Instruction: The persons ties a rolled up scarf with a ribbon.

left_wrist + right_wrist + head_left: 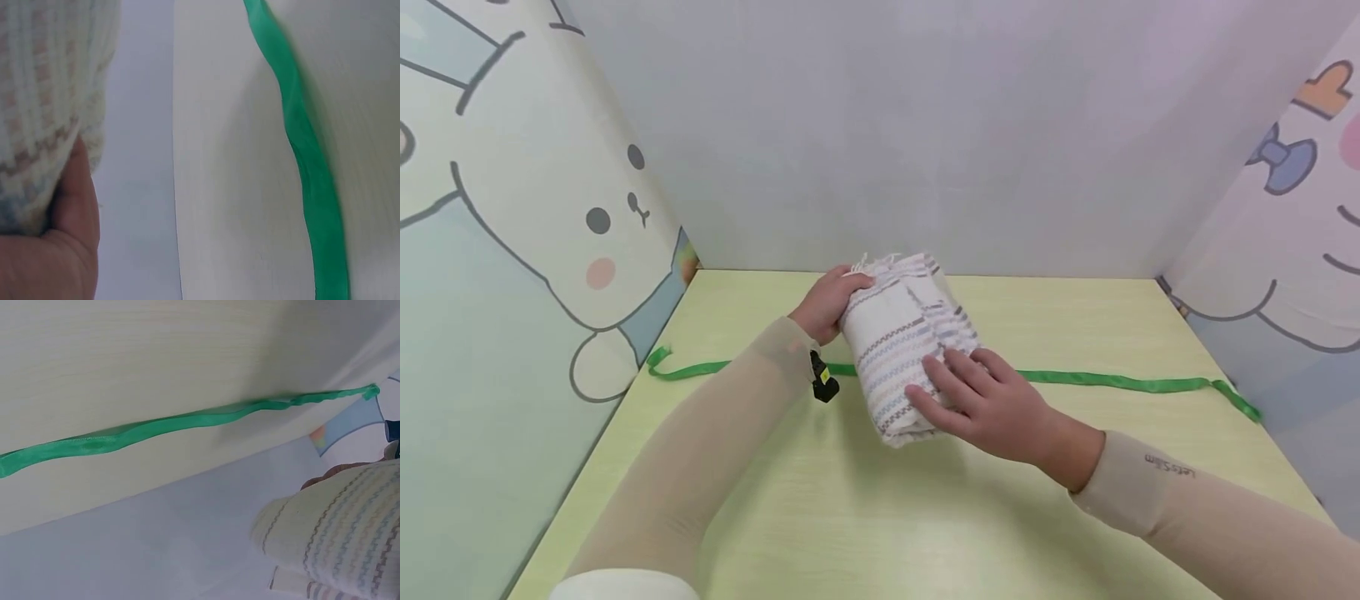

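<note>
A thick folded cloth (891, 333), white with blue, pink and brown stripes and a fringe at its far end, is held tilted above the table. My left hand (829, 304) grips its upper left side; in the left wrist view the thumb (78, 200) lies against the fabric. Over the lower right part of the cloth my right hand (988, 404) rests with its fingers spread. Beneath the cloth a long green ribbon (1097, 380) runs across the table, its middle hidden from the head view.
The pale yellow-green table (880, 525) meets a plain light wall (880, 133) at the back. Side walls with cartoon animals (550, 208) stand to the left and right. A small black device (823, 383) is strapped at the left wrist.
</note>
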The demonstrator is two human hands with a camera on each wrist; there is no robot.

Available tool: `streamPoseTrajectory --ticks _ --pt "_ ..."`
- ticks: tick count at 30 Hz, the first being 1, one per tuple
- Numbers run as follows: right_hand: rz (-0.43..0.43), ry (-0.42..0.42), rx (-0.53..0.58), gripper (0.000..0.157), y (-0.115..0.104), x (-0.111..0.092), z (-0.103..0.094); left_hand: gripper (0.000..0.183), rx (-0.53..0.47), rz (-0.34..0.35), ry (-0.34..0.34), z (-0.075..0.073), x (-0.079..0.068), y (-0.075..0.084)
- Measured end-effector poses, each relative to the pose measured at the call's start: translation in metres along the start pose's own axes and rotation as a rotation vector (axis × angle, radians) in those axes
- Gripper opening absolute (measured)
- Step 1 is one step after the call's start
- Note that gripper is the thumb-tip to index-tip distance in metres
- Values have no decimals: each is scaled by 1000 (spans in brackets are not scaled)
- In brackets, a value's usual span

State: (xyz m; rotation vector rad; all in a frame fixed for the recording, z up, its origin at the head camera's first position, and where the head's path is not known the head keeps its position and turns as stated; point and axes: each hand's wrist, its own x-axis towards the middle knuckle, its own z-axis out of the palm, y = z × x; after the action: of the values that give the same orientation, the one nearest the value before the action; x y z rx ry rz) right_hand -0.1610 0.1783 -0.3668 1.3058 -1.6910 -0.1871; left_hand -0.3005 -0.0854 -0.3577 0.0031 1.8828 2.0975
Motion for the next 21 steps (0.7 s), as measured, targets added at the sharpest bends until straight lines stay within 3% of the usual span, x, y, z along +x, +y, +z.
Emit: streamPoseTrajectory --ticks 4,12,21 --pt "-41 5 19 29 -5 -2 5 57 41 5 -10 3 3 -3" --pt "-34 -75 50 33 -9 -3 13 76 249 -14 67 12 4 1" --pt "-18 -170 49 37 -17 0 15 66 416 -7 60 23 7 7"
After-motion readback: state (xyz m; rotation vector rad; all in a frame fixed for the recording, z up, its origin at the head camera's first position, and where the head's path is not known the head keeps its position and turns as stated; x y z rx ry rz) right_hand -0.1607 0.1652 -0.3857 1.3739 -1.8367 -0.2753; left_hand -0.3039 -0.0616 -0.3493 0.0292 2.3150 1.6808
